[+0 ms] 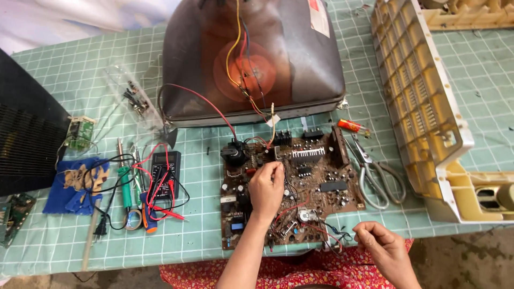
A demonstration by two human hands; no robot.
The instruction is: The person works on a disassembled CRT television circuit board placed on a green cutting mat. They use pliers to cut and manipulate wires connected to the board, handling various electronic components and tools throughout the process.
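A brown circuit board (321,184) crowded with parts lies on the green checked tablecloth (203,235), wired to a dark picture tube (289,64) behind it. My left hand (266,188) rests on the middle of the board, its fingertips pinched on a small part next to the finned heat sink (307,155). My right hand (383,247) hovers off the board's near right corner at the table's front edge. Its fingers are curled, with nothing visible in them. Loose red and black wires (332,234) lie just to its left.
Scissors (375,179) and a red-handled screwdriver (353,127) lie right of the board. To the left are a black multimeter (163,172), a green soldering iron (125,188), a tape roll (134,220) and a blue cloth (72,187). A cream plastic housing (423,101) stands right, a black casing (24,139) left.
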